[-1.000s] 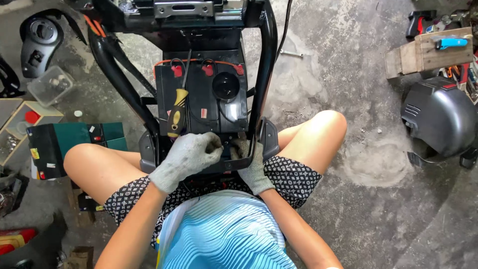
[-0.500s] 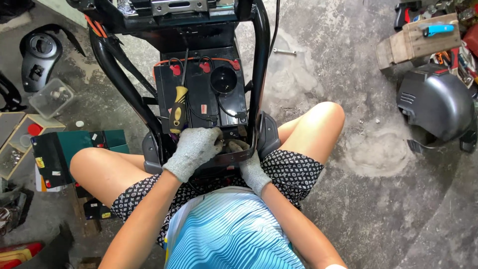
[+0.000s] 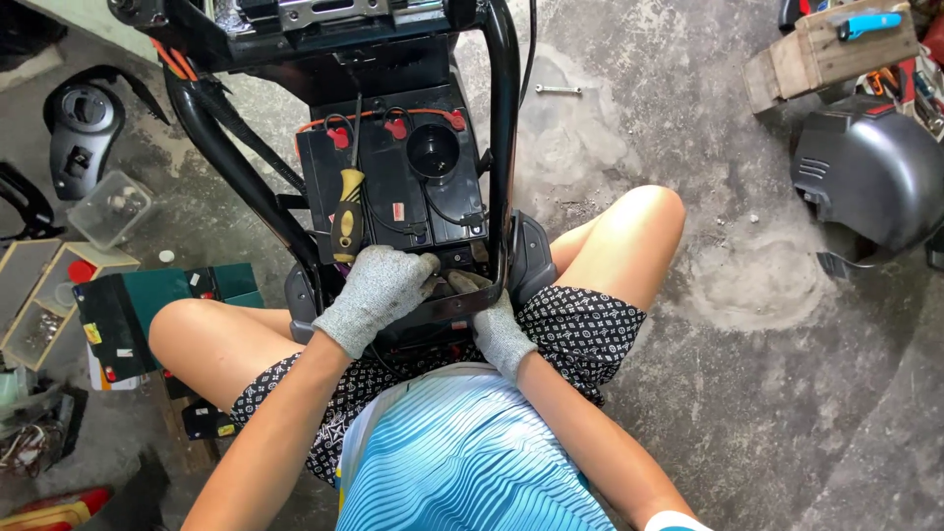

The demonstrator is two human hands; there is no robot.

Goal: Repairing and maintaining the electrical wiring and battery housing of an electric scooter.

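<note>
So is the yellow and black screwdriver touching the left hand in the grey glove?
Cannot tell. In the head view the screwdriver handle ends right at the left hand, with no plain gap or contact showing.

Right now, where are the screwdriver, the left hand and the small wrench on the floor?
screwdriver [image 3: 346, 218]: head view, on its yellow-and-black handle.
left hand [image 3: 379, 290]: head view, back of the grey glove.
small wrench [image 3: 558, 89]: head view, mid-shaft, on the concrete.

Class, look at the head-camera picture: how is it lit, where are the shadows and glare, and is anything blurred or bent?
Head view: soft, even daylight; the deepest shadow lies under the frame around the battery; faint sheen on the black cover; the gloved left hand and right hand look sharp; the wide lens bends the edges a little.
</note>
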